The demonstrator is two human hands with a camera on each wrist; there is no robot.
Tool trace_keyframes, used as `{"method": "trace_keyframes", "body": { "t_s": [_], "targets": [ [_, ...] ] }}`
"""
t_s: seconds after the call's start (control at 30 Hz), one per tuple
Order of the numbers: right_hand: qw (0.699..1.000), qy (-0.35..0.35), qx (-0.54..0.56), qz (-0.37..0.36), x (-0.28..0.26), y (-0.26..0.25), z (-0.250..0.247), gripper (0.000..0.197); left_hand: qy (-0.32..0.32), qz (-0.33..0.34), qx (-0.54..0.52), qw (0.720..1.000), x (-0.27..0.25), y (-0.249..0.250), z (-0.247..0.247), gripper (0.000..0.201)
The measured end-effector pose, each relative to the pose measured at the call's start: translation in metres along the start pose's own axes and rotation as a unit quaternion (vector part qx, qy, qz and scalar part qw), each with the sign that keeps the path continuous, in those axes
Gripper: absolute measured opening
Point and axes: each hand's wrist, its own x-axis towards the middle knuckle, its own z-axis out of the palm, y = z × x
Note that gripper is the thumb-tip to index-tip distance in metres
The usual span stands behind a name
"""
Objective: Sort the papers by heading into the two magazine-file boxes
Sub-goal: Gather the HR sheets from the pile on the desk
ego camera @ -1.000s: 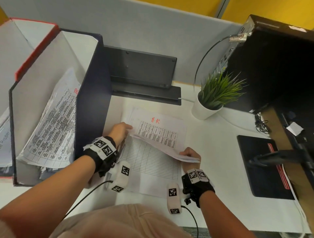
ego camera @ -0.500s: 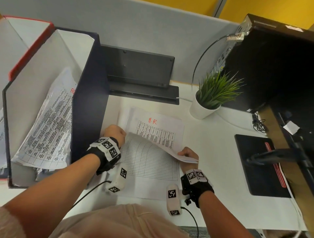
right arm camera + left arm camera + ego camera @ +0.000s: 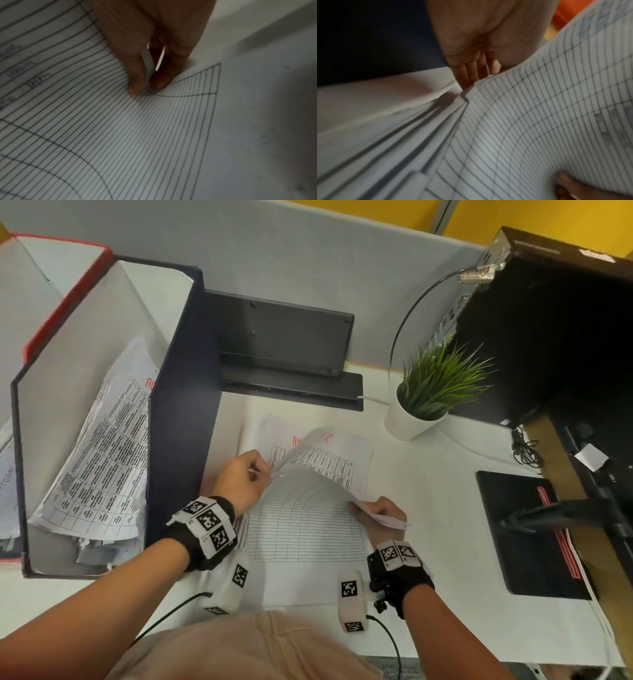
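A stack of printed papers lies on the white desk. Its top sheet, with a red "HR" heading, is lifted and bowed upward. My left hand pinches that sheet's left edge, my right hand its right corner. In the left wrist view my left-hand fingers pinch the paper edge above the gridded page. The right wrist view has my right thumb and finger clamping the gridded sheet. To the left stand the dark blue file box and the red file box, both with papers inside.
A black monitor base stands behind the stack. A potted plant sits at the back right, a black pad on the right, and a dark computer case beyond it. Cables run from my wrists over the desk's front edge.
My left hand has taken hold of the top sheet's left edge and raised it. The sheet now arches up between both hands. The right hand has stayed at the right corner.
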Motion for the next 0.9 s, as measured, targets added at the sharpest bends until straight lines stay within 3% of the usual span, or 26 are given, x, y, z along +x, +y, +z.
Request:
{"method": "trace_keyframes", "body": {
  "t_s": [0.1, 0.17, 0.3, 0.4, 0.5, 0.57, 0.63, 0.73, 0.8, 0.9],
  "targets": [
    [0.999, 0.005, 0.045, 0.024, 0.000, -0.005, 0.004, 0.034, -0.028, -0.015, -0.067, 0.997, 0.000, -0.003, 0.000, 0.034],
    [0.999, 0.004, 0.053, -0.014, 0.000, -0.004, 0.003, 0.044, -0.041, -0.042, -0.098, 0.993, 0.000, -0.006, 0.000, 0.035],
    [0.991, -0.014, -0.063, -0.118, -0.004, -0.004, 0.000, 0.061, -0.045, -0.074, -0.157, 0.984, 0.001, -0.009, 0.001, 0.037],
    [0.982, 0.006, -0.152, -0.112, -0.004, -0.004, 0.003, 0.037, -0.041, -0.097, -0.159, 0.982, 0.002, -0.007, 0.001, 0.033],
    [0.966, 0.051, -0.224, -0.121, -0.002, -0.006, 0.006, 0.049, -0.045, -0.115, -0.176, 0.977, 0.001, 0.002, -0.002, 0.023],
    [0.969, 0.057, -0.203, -0.131, -0.002, -0.011, 0.010, 0.043, -0.067, -0.131, -0.229, 0.962, 0.000, 0.006, -0.004, 0.033],
    [0.984, 0.033, -0.122, -0.122, -0.005, -0.016, 0.014, 0.039, -0.095, -0.120, -0.243, 0.958, 0.000, 0.008, -0.002, 0.036],
    [0.983, 0.048, -0.102, -0.148, -0.008, -0.020, 0.018, 0.035, -0.116, -0.056, -0.121, 0.984, -0.002, 0.011, 0.002, 0.032],
    [0.979, 0.073, -0.108, -0.154, -0.008, -0.023, 0.020, 0.029, -0.111, -0.023, -0.048, 0.992, -0.003, 0.010, 0.004, 0.037],
    [0.970, 0.091, -0.108, -0.199, -0.012, -0.038, 0.023, 0.025, -0.073, 0.029, -0.027, 0.997, -0.003, 0.021, 0.000, 0.037]
  ]
}}
